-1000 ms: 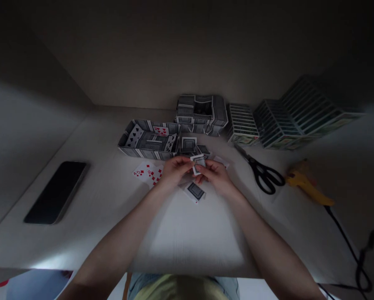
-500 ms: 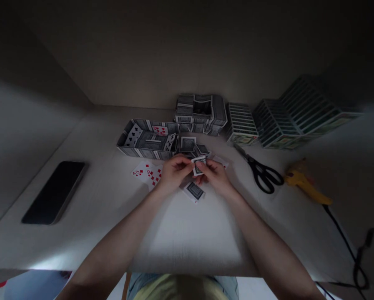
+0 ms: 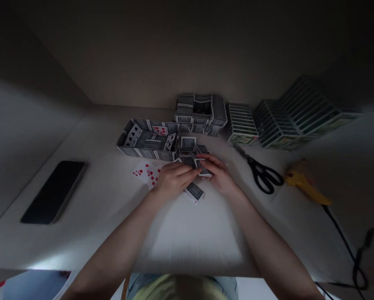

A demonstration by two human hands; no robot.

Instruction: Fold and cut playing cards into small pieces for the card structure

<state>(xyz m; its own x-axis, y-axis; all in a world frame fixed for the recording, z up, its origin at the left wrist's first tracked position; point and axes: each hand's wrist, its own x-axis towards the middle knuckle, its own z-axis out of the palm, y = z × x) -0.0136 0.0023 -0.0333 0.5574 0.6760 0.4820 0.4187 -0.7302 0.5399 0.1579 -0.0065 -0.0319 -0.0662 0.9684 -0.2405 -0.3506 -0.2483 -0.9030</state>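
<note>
Just to the near right of an open rectangular box with walls of grey-patterned playing cards (image 3: pixel 146 153), the person's right hand (image 3: pixel 219 173) was closed, its fingers gripping a small white-bordered card with a dark patterned back (image 3: pixel 204 168). The left hand (image 3: pixel 171 179), in front of the box's right end, was half curled, fingertips at that card's left edge; whether it pinched the card could not be told. Another dark-backed white-edged card (image 3: pixel 195 191) lay below the hands, farther from the box, on the white table (image 3: pixel 189 241). Overlapping white cards with red diamonds (image 3: pixel 146 170) lay just before the box. A blocky grey card-built structure with a square opening (image 3: pixel 219 112) stood behind the box to its right. Black-handled metal scissors (image 3: pixel 266 171) and a yellow glue gun with a black cord (image 3: pixel 305 183) lay well right of the box, and a black rectangular phone (image 3: pixel 53 191) left of it, nearer the person.
</note>
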